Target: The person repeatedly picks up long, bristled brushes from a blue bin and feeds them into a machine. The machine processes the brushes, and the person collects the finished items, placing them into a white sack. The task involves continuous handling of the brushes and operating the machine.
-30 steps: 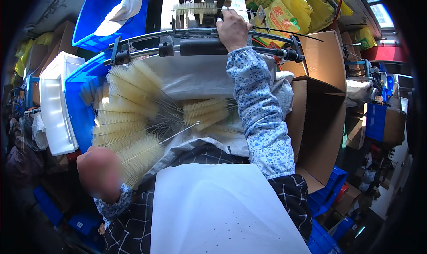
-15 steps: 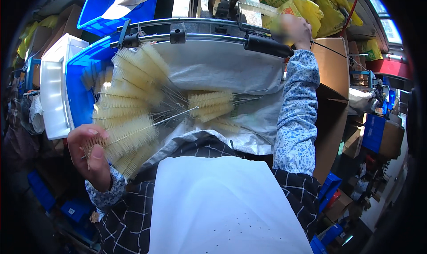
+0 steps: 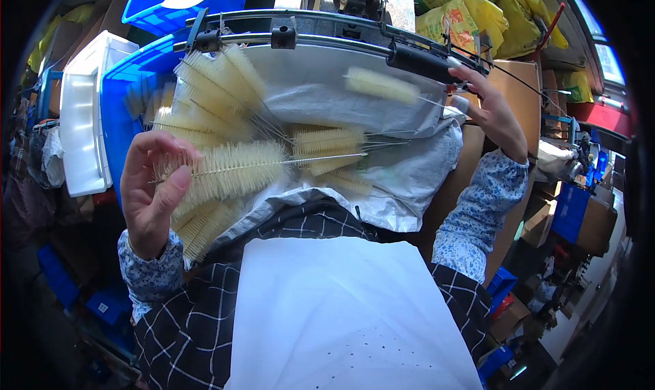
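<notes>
My left hand [image 3: 155, 189] is closed around the bristle end of a cream bottle brush [image 3: 239, 170], its twisted wire stem pointing right. At the right end of the machine's bar, my right hand [image 3: 492, 110] is open, thumb and forefinger apart, its fingertips by a black cylindrical grip [image 3: 424, 62]. A second brush [image 3: 382, 85] is over the white sheet, slightly blurred; its wire reaches toward my right thumb. Nearer the middle is a small pile of brushes [image 3: 327, 144]. More brushes [image 3: 218, 96] are fanned out beyond my left hand.
A machine with metal rods [image 3: 321, 40] spans the far side. Blue bins [image 3: 140, 69] and a white foam box [image 3: 85, 117] stand on the left. At the right are a cardboard box [image 3: 513, 96] and yellow sacks [image 3: 471, 21]. A white woven sheet [image 3: 402, 178] covers the work surface.
My right hand has come down and back from the machine, and its fingers have opened. One brush now shows over the sheet. My left hand has moved right with its brush, which is now nearly level.
</notes>
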A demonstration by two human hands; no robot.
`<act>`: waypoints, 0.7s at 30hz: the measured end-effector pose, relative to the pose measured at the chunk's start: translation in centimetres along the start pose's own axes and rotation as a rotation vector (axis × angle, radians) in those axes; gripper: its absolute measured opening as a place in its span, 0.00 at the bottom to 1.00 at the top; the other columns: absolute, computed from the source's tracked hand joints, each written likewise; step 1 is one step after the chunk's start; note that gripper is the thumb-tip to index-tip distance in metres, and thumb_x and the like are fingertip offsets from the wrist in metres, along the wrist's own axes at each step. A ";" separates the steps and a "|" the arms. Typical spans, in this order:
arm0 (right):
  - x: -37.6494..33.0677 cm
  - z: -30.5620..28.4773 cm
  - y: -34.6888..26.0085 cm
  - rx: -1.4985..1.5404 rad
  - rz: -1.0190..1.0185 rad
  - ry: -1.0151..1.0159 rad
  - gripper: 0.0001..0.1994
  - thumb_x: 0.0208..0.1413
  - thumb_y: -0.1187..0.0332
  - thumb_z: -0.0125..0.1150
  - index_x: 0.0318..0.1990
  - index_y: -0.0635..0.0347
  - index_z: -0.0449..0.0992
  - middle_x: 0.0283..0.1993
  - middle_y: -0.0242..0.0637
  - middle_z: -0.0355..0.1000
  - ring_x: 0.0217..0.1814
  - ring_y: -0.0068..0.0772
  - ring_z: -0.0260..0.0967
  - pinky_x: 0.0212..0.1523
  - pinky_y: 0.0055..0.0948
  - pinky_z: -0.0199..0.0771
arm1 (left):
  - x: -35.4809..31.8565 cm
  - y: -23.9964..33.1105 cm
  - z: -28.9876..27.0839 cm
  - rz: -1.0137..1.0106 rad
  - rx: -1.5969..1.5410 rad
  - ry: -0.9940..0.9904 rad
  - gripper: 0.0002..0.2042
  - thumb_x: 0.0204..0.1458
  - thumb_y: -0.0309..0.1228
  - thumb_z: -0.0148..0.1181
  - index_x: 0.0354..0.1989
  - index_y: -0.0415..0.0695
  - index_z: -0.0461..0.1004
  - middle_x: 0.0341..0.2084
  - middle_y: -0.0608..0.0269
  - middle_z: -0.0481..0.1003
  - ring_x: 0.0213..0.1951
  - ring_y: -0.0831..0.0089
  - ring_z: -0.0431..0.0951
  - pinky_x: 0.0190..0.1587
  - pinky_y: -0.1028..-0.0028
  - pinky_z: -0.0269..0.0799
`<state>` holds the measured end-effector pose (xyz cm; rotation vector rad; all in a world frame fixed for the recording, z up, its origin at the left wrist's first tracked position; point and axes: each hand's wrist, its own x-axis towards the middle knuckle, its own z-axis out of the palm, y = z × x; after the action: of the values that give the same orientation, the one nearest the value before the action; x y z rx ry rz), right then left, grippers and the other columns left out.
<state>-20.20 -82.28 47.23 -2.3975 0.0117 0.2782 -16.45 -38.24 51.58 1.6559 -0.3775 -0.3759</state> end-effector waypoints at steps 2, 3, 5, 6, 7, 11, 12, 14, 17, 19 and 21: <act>1.5 3.8 -4.5 -0.101 -0.282 -0.125 0.23 0.51 0.62 0.54 0.53 0.61 0.62 0.48 0.42 0.64 0.54 0.39 0.59 0.54 0.34 0.59 | -0.2 0.2 1.5 0.021 0.031 -0.054 0.13 0.46 0.20 0.52 0.41 0.38 0.60 0.34 0.58 0.68 0.40 0.75 0.68 0.45 0.77 0.63; 1.7 6.0 -6.7 -0.025 -0.411 -0.202 0.23 0.51 0.60 0.54 0.52 0.63 0.62 0.47 0.40 0.66 0.53 0.38 0.59 0.52 0.33 0.59 | 0.2 0.1 2.3 0.034 0.037 -0.103 0.14 0.46 0.19 0.53 0.41 0.38 0.60 0.34 0.58 0.68 0.40 0.75 0.69 0.44 0.77 0.64; 1.1 9.9 -11.1 0.369 -0.445 -0.406 0.22 0.52 0.59 0.52 0.51 0.65 0.61 0.44 0.42 0.67 0.47 0.37 0.64 0.47 0.31 0.63 | 0.7 -1.1 3.6 0.091 0.123 -0.199 0.15 0.45 0.18 0.54 0.42 0.37 0.60 0.36 0.57 0.68 0.43 0.74 0.69 0.43 0.79 0.67; 0.9 11.8 -12.8 0.565 -0.362 -0.505 0.20 0.53 0.61 0.52 0.50 0.64 0.62 0.43 0.42 0.67 0.45 0.36 0.64 0.45 0.29 0.64 | 0.7 -1.2 3.7 0.129 0.165 -0.281 0.16 0.45 0.20 0.56 0.43 0.37 0.60 0.39 0.54 0.67 0.43 0.73 0.70 0.42 0.78 0.68; 0.8 13.1 -13.4 0.758 -0.270 -0.598 0.19 0.53 0.64 0.52 0.49 0.64 0.63 0.42 0.42 0.67 0.43 0.34 0.65 0.43 0.28 0.64 | 0.6 -1.2 3.6 0.109 0.137 -0.271 0.17 0.45 0.20 0.57 0.43 0.38 0.60 0.40 0.54 0.67 0.43 0.72 0.70 0.42 0.78 0.68; 3.2 12.4 -11.5 0.542 -0.408 -0.265 0.15 0.48 0.74 0.55 0.45 0.62 0.67 0.38 0.42 0.68 0.42 0.34 0.65 0.42 0.28 0.64 | -0.7 -0.3 1.2 0.091 0.420 -0.167 0.21 0.43 0.27 0.60 0.46 0.38 0.61 0.42 0.52 0.65 0.45 0.64 0.68 0.44 0.71 0.67; 4.9 11.0 -9.7 0.195 -0.548 0.141 0.17 0.43 0.79 0.56 0.44 0.61 0.68 0.37 0.40 0.69 0.41 0.39 0.65 0.42 0.31 0.65 | -1.1 0.3 -0.4 0.102 0.706 -0.134 0.22 0.43 0.29 0.60 0.46 0.38 0.61 0.42 0.52 0.65 0.45 0.62 0.68 0.43 0.69 0.67; 8.1 7.7 -4.5 -0.350 -0.359 0.638 0.18 0.42 0.80 0.56 0.44 0.56 0.69 0.38 0.37 0.70 0.39 0.39 0.64 0.41 0.34 0.64 | -1.9 0.1 -2.9 0.042 1.078 -0.140 0.23 0.42 0.30 0.61 0.46 0.39 0.61 0.42 0.52 0.65 0.44 0.60 0.68 0.43 0.68 0.66; 11.2 6.2 3.7 -0.566 0.000 0.736 0.12 0.50 0.64 0.52 0.44 0.41 0.71 0.35 0.33 0.69 0.39 0.40 0.63 0.39 0.37 0.61 | -3.1 -1.5 -4.0 -0.154 1.205 -0.182 0.22 0.40 0.29 0.61 0.46 0.40 0.62 0.42 0.53 0.64 0.43 0.59 0.68 0.42 0.68 0.66; 12.6 6.1 4.1 -0.577 0.020 0.735 0.12 0.49 0.63 0.52 0.43 0.39 0.71 0.34 0.31 0.68 0.40 0.39 0.62 0.39 0.39 0.60 | -3.8 -1.7 -3.4 -0.236 1.073 -0.119 0.21 0.40 0.27 0.60 0.44 0.41 0.63 0.40 0.53 0.64 0.42 0.59 0.67 0.41 0.68 0.65; 13.1 5.9 4.4 -0.599 0.045 0.727 0.12 0.48 0.62 0.52 0.43 0.38 0.72 0.33 0.30 0.68 0.40 0.38 0.62 0.39 0.40 0.59 | -3.7 -1.6 -2.9 -0.227 0.993 -0.097 0.19 0.39 0.24 0.60 0.42 0.41 0.64 0.39 0.54 0.65 0.41 0.58 0.68 0.41 0.69 0.66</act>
<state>-8.91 -80.71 37.38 -2.9542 0.3599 -0.6724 -18.44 -33.84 50.46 2.6715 -0.4890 -0.4747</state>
